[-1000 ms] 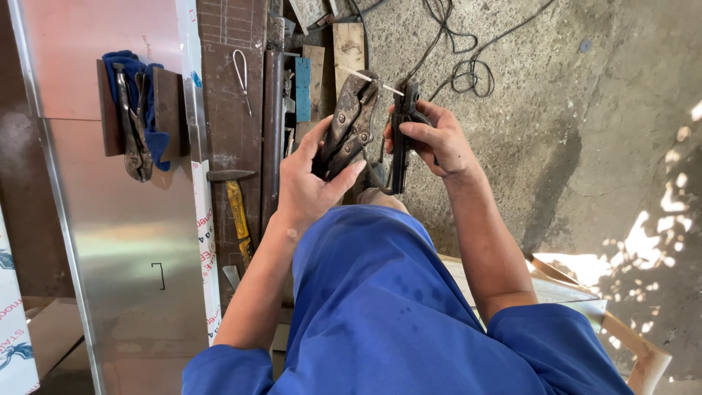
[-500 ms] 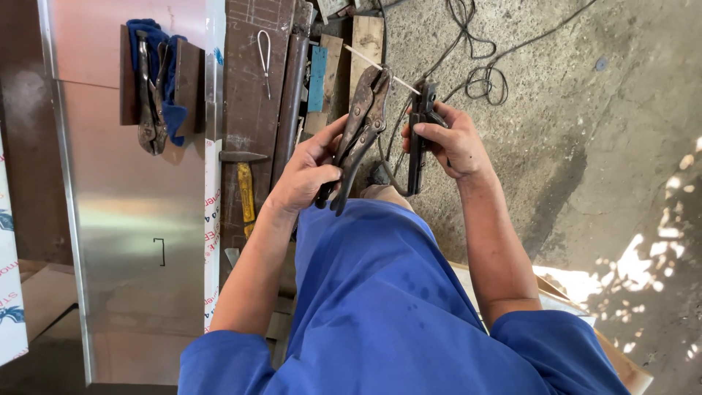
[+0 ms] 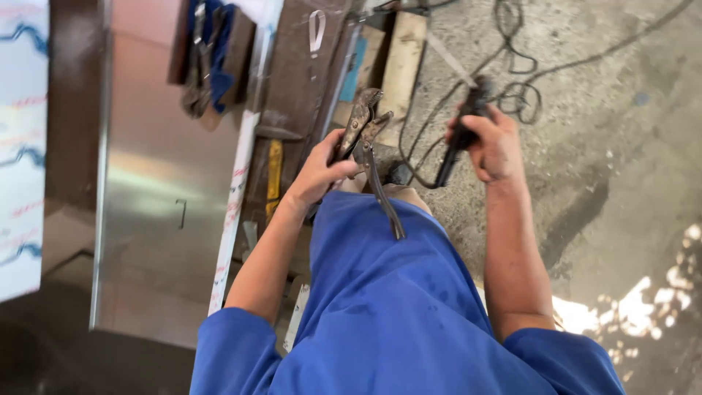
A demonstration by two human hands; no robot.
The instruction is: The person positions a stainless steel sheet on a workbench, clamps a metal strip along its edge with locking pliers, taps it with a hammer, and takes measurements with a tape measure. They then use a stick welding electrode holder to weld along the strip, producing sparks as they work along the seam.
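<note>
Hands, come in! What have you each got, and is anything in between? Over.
Left hand gripping rusty locking pliers, one handle hanging loose. Right hand clamped on black electrode holder, cable trailing over concrete floor. Hands apart, nothing between them.

A metal workshop, judging by everything in sight. Rough, stained concrete floor (image 3: pixel 614 146) across the right of the frame, with black cables (image 3: pixel 512 66) tangled at the upper right. Bright sheet metal (image 3: pixel 153 205) filling the left centre, a rusty steel bar (image 3: pixel 292 80) running down from top centre beside it. Worn pliers on a blue cloth (image 3: pixel 212 58) at upper left, wooden blocks (image 3: pixel 402 58) at top centre. Rusty locking pliers (image 3: pixel 365 132) in the left hand (image 3: pixel 322 172), a black welding-type handle (image 3: pixel 461 132) in the right hand (image 3: pixel 497 146), blue work clothes (image 3: pixel 395 307) below.
</note>
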